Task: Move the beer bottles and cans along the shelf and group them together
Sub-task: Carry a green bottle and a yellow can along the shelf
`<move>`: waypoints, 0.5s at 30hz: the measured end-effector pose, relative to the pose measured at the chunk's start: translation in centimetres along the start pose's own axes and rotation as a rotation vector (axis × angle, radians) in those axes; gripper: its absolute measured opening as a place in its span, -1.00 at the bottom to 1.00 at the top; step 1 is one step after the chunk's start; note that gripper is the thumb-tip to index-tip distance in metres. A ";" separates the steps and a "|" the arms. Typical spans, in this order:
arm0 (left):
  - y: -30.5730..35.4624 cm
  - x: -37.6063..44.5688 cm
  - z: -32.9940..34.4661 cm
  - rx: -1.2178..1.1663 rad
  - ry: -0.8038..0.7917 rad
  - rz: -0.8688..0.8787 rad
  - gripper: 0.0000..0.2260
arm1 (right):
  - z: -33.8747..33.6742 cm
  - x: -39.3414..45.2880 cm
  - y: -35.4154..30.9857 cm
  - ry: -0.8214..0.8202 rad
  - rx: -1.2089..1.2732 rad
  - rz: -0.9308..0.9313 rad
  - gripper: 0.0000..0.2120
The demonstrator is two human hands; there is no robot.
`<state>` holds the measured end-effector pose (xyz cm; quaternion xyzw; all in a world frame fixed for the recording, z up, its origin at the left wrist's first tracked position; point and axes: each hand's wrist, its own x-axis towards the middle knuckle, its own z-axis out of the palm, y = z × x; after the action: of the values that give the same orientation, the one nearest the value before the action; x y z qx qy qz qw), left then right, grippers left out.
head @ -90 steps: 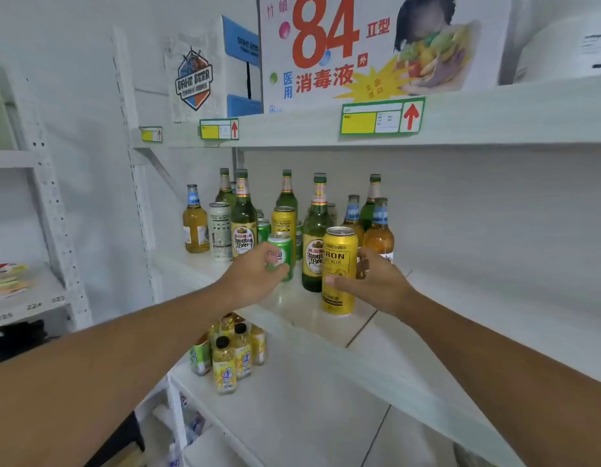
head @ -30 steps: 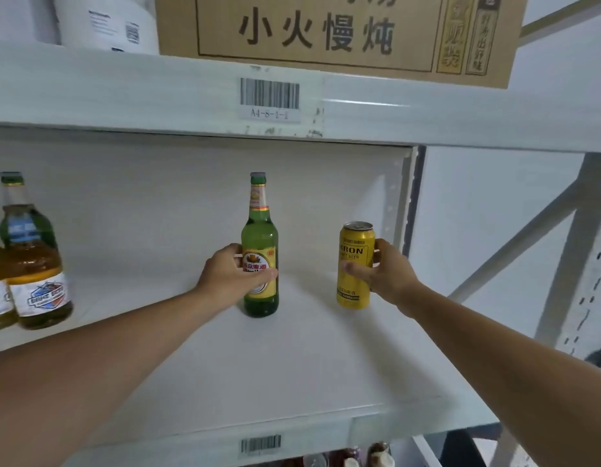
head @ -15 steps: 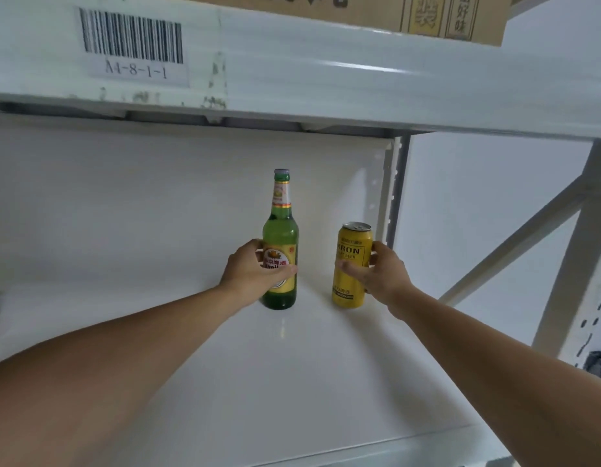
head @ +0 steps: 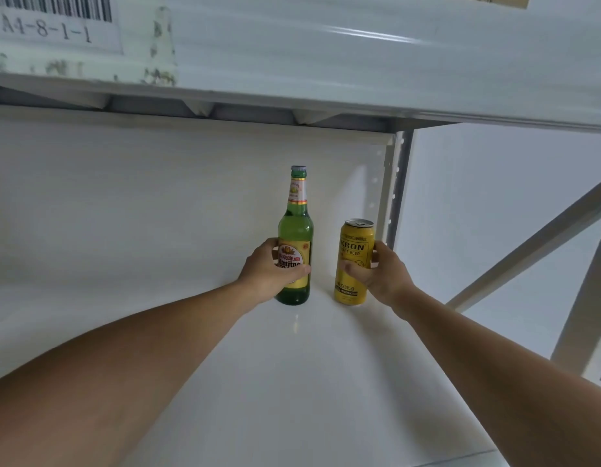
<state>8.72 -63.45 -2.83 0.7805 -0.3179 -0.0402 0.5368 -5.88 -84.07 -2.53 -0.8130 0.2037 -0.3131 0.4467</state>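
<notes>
Left hand (head: 270, 269): holds the green beer bottle (head: 295, 251).
Right hand (head: 381, 273): holds the yellow KRON can (head: 353, 261).
Where: back right corner of the shelf (head: 292, 382).
Tip: set both down flat, close together.

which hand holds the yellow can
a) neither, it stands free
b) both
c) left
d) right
d: the right hand grips the can standing on the shelf, while the left hand grips the green bottle beside it.
</notes>
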 end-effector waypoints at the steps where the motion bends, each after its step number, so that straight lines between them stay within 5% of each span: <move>1: 0.0 0.0 0.1 -0.005 -0.003 -0.002 -0.30 | -0.1 0.1 0.1 -0.004 -0.001 0.000 -0.38; 10: -0.2 -0.7 -0.1 0.011 -0.055 -0.003 -0.38 | 0.1 -0.2 0.9 0.022 -0.028 0.014 -0.33; 15: -1.5 -2.0 -2.6 0.133 -0.071 -0.022 -0.05 | 0.5 -2.3 1.5 0.121 -0.107 0.018 -0.22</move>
<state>8.83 -59.89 -3.54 0.8160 -0.3300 -0.0527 0.4717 -7.24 -83.17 -4.74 -0.8135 0.2542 -0.3460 0.3923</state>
